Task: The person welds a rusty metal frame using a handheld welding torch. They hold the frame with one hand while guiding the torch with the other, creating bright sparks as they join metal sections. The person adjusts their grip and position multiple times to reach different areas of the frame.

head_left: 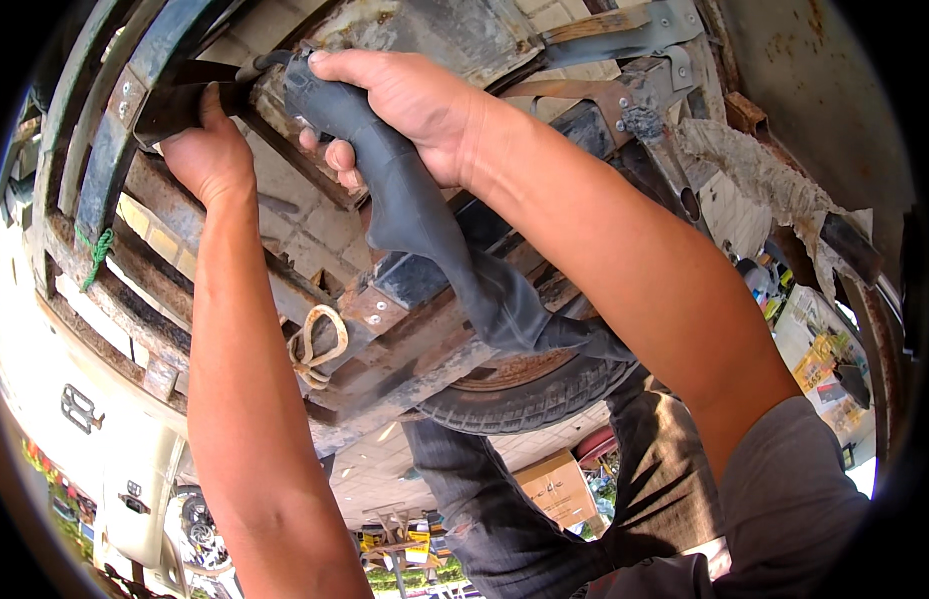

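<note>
Nearest the camera, the right arm (594,210), with a grey sleeve (784,479) around its upper part, crossed in from the lower right, while the bare left arm (247,389) rose from the lower edge. The right hand (425,115) was clamped on a black rubber tube (403,190) near its upper end, thumb along the top and fingertips showing at the other side. From there the tube sagged, creased and limp, over the rusty metal frame (385,304) and in front of the tyre (529,404), down to just beside the right arm. The left hand (207,165) was up by the curved blue bars (103,160), its thumb against a dark strip (170,118); its other fingers were mostly hidden, so I cannot tell how firmly they were closed. Green cord (97,258) was tied around one bar, and a loop of pale rope (325,344) hung at the frame, right of the left arm. Below were the person's jeans (474,499), with a cardboard box (558,489) between the legs.
</note>
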`<state>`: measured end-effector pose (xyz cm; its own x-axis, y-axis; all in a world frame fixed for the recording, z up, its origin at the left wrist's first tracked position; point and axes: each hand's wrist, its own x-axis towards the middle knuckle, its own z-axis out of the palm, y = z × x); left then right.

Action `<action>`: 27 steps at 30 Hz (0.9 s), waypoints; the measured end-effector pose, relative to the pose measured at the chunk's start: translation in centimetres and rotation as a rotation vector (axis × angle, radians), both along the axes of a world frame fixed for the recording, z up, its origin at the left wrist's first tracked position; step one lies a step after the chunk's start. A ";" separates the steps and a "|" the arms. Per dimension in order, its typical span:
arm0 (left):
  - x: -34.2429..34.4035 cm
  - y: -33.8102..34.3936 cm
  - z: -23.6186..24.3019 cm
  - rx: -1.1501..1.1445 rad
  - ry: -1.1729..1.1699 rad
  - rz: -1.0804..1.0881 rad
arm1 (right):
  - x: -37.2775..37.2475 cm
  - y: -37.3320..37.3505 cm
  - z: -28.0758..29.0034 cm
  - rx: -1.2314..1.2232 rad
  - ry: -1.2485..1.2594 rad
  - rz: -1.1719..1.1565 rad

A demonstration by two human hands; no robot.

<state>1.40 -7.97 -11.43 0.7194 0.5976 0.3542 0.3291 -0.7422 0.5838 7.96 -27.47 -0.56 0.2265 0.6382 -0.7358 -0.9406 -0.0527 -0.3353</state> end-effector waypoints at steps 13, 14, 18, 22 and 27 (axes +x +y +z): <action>0.0 -0.7 0.5 0.004 0.025 0.048 | 0.6 -0.2 -1.1 0.106 0.118 -0.075; 0.1 -0.7 0.5 -0.026 0.012 0.055 | 0.7 -0.1 -1.2 0.114 0.137 -0.085; 0.0 -0.3 0.2 -0.013 -0.005 0.047 | 0.9 0.2 -1.2 0.070 0.173 -0.080; 0.0 -0.5 0.3 0.012 0.014 0.026 | 0.7 0.1 -1.0 0.042 0.122 -0.062; 0.0 -0.4 0.3 0.049 0.024 0.037 | 0.5 -0.4 -1.0 0.071 0.122 -0.064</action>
